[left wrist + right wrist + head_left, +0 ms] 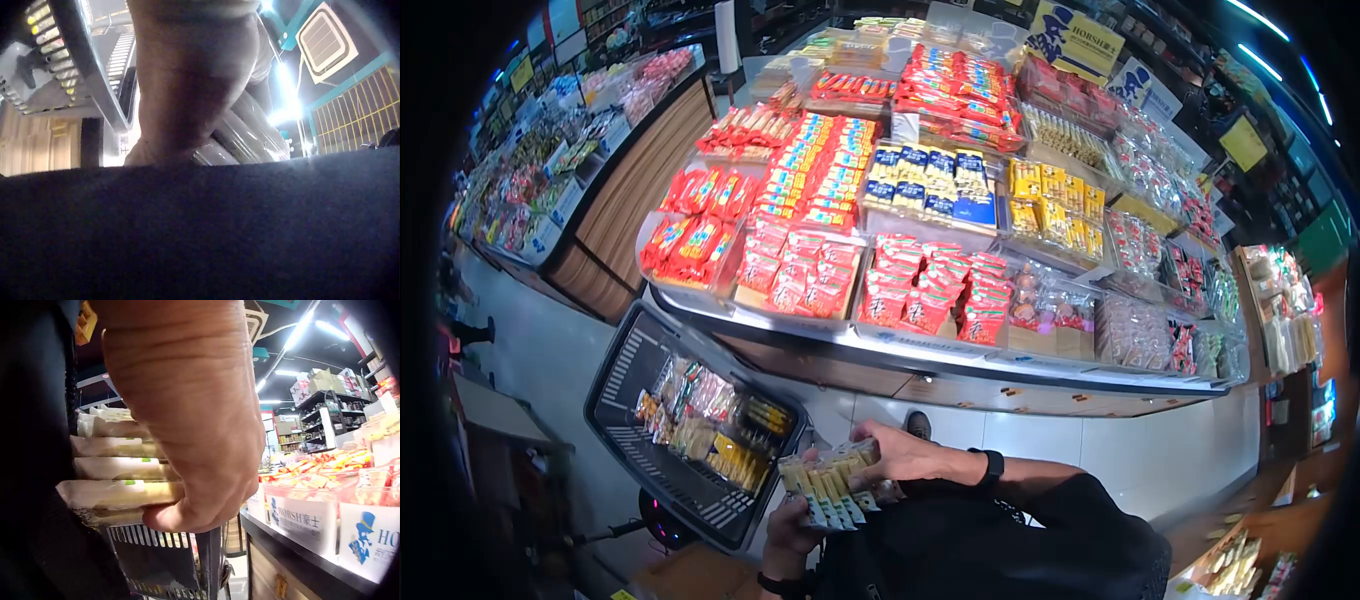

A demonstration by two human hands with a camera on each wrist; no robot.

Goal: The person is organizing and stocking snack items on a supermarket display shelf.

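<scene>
Both hands hold a bunch of individually wrapped snack sticks [830,487], pale yellow with white-and-green wrapper ends, in front of the body. The left hand [792,528] grips the bunch from its lower left side. The right hand [897,457] grips it from the upper right. In the right wrist view, the right thumb [165,517] presses on the stacked wrapped sticks [119,465]. Clear wrapping [240,134] shows beyond the left hand [194,75] in the left wrist view, where a dark sleeve or cloth covers the lower half.
A grey shopping basket [615,375] with several snack packs [740,460] inside stands just left of the hands. Ahead is a long display counter [960,372] with bins of red packets [800,270], blue-and-white packets [930,180] and yellow packets [1055,205]. Another snack stand [615,210] is at the left.
</scene>
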